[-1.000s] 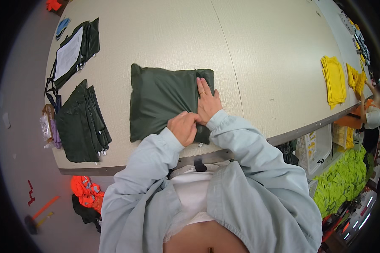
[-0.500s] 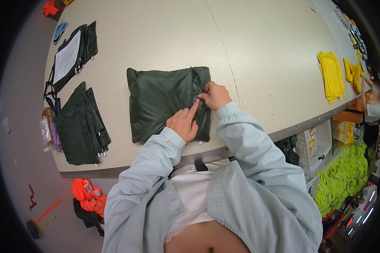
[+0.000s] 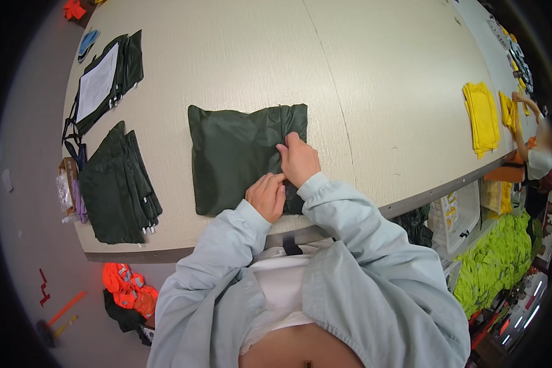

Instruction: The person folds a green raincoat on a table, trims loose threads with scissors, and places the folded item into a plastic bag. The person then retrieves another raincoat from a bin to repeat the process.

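Observation:
A dark green fabric pouch [image 3: 230,159], soft and nearly square, lies flat on the pale table [image 3: 227,61] before me. A seamed band runs along its right side. My right hand [image 3: 299,161] is closed over that band, thumb and fingers pinching the fabric. My left hand [image 3: 265,196] rests on the lower right part of the pouch, fingers extended, its index fingertip tucked against the underside of my right hand. What lies under my right palm is hidden.
Left on the table are a stack of green pouches [image 3: 113,190] and another pile topped by a paper sheet [image 3: 98,83]. Folded yellow fabric [image 3: 483,119] lies far right, near another person [image 3: 540,153]. Orange garments [image 3: 129,288] and lime-green fabric [image 3: 494,264] sit below the table's edge.
My right hand has moved down and slightly left along the band, its fingers closing further over it. The left hand has slid slightly downward. The gathered band now lies flatter.

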Demonstrator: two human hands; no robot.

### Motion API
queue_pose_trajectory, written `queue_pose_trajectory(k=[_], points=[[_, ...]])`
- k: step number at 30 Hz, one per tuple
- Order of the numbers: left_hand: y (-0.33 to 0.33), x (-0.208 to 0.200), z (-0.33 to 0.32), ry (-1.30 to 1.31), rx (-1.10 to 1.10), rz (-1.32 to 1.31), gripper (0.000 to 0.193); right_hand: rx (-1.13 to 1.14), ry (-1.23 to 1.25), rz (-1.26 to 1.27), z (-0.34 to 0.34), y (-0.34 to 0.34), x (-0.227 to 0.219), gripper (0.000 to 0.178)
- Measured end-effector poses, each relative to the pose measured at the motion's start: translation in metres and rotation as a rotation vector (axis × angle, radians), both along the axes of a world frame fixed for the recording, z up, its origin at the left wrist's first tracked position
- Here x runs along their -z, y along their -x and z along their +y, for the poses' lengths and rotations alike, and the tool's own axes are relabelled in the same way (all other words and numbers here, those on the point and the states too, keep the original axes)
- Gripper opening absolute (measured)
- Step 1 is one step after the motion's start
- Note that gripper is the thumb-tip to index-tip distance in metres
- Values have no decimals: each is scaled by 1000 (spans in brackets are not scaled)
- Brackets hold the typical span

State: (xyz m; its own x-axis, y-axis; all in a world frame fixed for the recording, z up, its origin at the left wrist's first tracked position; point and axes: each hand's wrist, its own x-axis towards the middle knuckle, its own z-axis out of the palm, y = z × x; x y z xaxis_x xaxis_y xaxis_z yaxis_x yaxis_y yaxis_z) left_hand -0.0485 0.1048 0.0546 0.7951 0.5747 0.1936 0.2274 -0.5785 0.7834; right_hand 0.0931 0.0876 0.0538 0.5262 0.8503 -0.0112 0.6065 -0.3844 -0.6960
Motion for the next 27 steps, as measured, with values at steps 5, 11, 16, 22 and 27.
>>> queue_pose_trajectory(k=[5,11,16,22,27], points=[[-13,0,-5,-185,40,78,44,-63,213,35,7,-25,-7,26],[-11,14,-11,-209,48,159,26,-7,34,-187,61,-82,-12,24],[-14,15,-6,-213,64,119,24,-194,220,77,83,-97,-12,18],[-11,17,-6,-187,59,135,24,-117,-304,-257,48,-57,-13,3],[-15,4,-2,-87,63,180,21,33,-341,-157,0,-15,-12,4]])
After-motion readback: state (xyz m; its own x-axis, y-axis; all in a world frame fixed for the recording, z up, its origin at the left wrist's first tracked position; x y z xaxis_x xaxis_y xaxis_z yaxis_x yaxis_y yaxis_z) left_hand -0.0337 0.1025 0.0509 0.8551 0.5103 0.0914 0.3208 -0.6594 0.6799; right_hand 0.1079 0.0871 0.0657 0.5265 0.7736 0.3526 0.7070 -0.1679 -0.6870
